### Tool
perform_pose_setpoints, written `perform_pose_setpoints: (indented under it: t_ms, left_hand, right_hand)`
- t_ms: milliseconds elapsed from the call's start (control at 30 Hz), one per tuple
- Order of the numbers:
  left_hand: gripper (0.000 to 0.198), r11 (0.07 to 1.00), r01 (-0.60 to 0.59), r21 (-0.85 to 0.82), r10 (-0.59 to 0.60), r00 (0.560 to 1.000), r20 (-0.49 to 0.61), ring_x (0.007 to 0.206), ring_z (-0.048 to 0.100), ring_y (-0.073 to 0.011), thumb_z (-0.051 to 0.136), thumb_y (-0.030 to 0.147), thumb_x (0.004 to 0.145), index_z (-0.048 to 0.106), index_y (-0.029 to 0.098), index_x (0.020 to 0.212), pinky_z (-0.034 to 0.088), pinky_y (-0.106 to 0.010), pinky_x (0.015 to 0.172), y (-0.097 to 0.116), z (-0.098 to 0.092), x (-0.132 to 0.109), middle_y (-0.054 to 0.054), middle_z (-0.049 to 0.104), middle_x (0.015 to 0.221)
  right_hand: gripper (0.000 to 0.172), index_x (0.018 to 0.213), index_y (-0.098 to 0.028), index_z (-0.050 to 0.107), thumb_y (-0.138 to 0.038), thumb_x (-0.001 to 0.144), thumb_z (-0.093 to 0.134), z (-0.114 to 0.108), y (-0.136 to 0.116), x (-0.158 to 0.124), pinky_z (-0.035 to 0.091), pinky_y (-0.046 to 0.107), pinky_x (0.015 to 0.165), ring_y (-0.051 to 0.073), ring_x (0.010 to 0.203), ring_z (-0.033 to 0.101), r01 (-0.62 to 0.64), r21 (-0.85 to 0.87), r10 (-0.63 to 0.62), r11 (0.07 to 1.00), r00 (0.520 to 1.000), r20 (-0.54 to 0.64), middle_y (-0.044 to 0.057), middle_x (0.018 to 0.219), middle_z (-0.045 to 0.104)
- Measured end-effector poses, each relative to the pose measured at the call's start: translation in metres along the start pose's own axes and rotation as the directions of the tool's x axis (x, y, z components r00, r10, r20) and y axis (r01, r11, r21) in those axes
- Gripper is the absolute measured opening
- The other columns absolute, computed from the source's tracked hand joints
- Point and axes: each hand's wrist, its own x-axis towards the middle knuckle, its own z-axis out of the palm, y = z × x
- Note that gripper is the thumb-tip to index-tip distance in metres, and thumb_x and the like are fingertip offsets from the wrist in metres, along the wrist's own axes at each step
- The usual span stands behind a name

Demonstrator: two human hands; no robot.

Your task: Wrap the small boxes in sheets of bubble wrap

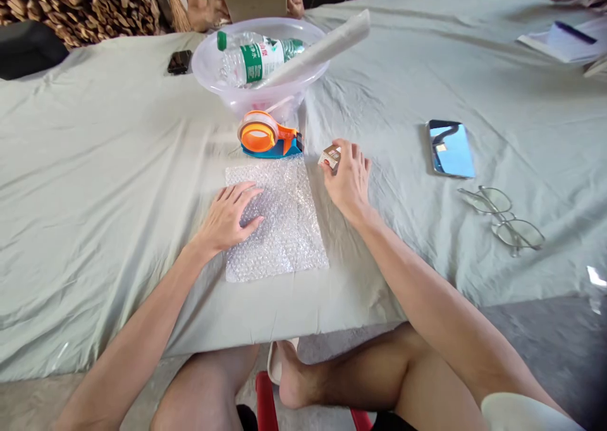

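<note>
A sheet of bubble wrap [284,229] lies flat on the cloth-covered table in front of me. My left hand [230,216] rests on its left side, fingers spread and holding nothing. To the right of the sheet, my right hand [349,175] is closed around a small brown and white box [329,158]; its print is too small to read, and my fingers hide part of it. Just beyond the sheet's far edge stands an orange and blue tape dispenser [265,137] with a roll of clear tape.
Behind the dispenser is a translucent basin [213,80] holding plastic bottles [256,61] and a rolled clear sheet [327,45]. On the right lie a phone [451,150] and eyeglasses [505,219]. A dark device [179,62] sits left of the basin. Another person's hands show at the far edge.
</note>
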Motion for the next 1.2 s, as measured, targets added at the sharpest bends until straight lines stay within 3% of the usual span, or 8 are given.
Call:
perform_pose_setpoints:
  t_ms: [233,433,567,667,867,1000,1067,1200]
  left_hand:
    - [0.063,0.996,0.031,-0.079,-0.019,0.987,0.157,0.174,0.041,-0.0357,0.048,0.054,0.116,0.054,0.02,0.169,0.036,-0.06,0.141,-0.001,-0.003,0.0,-0.014,0.046,0.185]
    - [0.067,0.993,0.069,-0.094,-0.05,0.981,0.19,0.177,0.037,-0.0327,0.046,0.034,0.108,0.049,0.019,0.173,0.034,-0.058,0.143,-0.003,-0.004,0.002,-0.011,0.042,0.188]
    - [0.066,0.995,0.059,-0.084,-0.044,0.984,0.173,0.176,0.038,-0.0321,0.048,0.034,0.108,0.051,0.018,0.172,0.035,-0.057,0.143,-0.002,-0.002,0.003,-0.012,0.044,0.187]
    - [0.063,0.994,0.061,-0.092,-0.045,0.985,0.168,0.176,0.04,-0.032,0.046,0.034,0.11,0.051,0.019,0.171,0.036,-0.057,0.143,-0.002,-0.003,0.002,-0.011,0.045,0.186]
    - [0.066,0.99,0.049,-0.134,-0.034,0.993,0.11,0.173,0.045,-0.0332,0.052,0.031,0.105,0.049,0.018,0.17,0.04,-0.058,0.142,-0.005,0.0,0.001,-0.013,0.051,0.182]
    - [0.07,0.989,0.037,-0.144,-0.025,0.996,0.09,0.172,0.046,-0.034,0.058,0.031,0.102,0.047,0.021,0.17,0.04,-0.059,0.142,-0.007,0.003,0.001,-0.013,0.05,0.183]
    - [0.071,0.991,0.035,-0.132,-0.022,0.995,0.099,0.173,0.046,-0.0355,0.059,0.034,0.102,0.047,0.018,0.17,0.04,-0.059,0.142,-0.007,0.004,0.001,-0.015,0.049,0.183]
    - [0.078,0.993,0.028,-0.111,-0.018,0.995,0.098,0.171,0.047,-0.0387,0.061,0.037,0.101,0.041,0.014,0.172,0.041,-0.062,0.141,-0.007,0.005,0.002,-0.019,0.05,0.181]
  right_hand:
    - [0.071,0.166,-0.019,0.047,-0.027,0.097,0.063,0.002,0.001,-0.003,0.05,0.066,0.117,0.043,0.14,0.06,-0.06,-0.036,0.06,0.998,0.998,-0.003,0.023,0.155,0.062]
    - [0.076,0.168,-0.018,0.041,-0.019,0.094,0.057,0.004,0.009,-0.003,0.052,0.067,0.119,0.04,0.142,0.061,-0.043,-0.048,0.042,0.998,0.999,-0.026,0.022,0.154,0.065]
    - [0.094,0.171,-0.022,0.035,-0.006,0.08,0.053,0.0,0.006,-0.004,0.046,0.067,0.13,0.036,0.169,0.043,-0.004,-0.045,-0.001,0.999,0.995,-0.1,0.021,0.185,0.038]
    - [0.094,0.172,-0.026,0.032,-0.01,0.083,0.059,-0.002,0.003,-0.005,0.04,0.072,0.134,0.037,0.177,0.03,-0.014,-0.049,0.008,0.999,0.991,-0.135,0.02,0.195,0.017]
    - [0.068,0.161,-0.02,0.05,-0.026,0.095,0.065,0.002,0.011,-0.001,0.055,0.07,0.12,0.041,0.143,0.066,-0.024,0.071,0.027,0.997,0.999,-0.038,0.024,0.158,0.06]
    - [0.065,0.168,-0.025,0.044,-0.038,0.107,0.058,-0.005,-0.002,-0.007,0.063,0.063,0.112,0.038,0.141,0.065,0.155,0.259,-0.124,0.953,0.984,-0.131,0.021,0.161,0.059]
    - [0.066,0.172,-0.032,0.041,-0.045,0.11,0.059,-0.01,-0.016,-0.017,0.065,0.061,0.113,0.036,0.141,0.065,0.283,0.357,-0.268,0.89,0.959,-0.091,0.017,0.162,0.06]
    - [0.057,0.165,-0.032,0.055,-0.04,0.11,0.067,-0.012,-0.04,-0.038,0.067,0.054,0.114,0.032,0.14,0.068,0.465,0.581,-0.599,0.668,0.799,0.048,0.014,0.153,0.066]
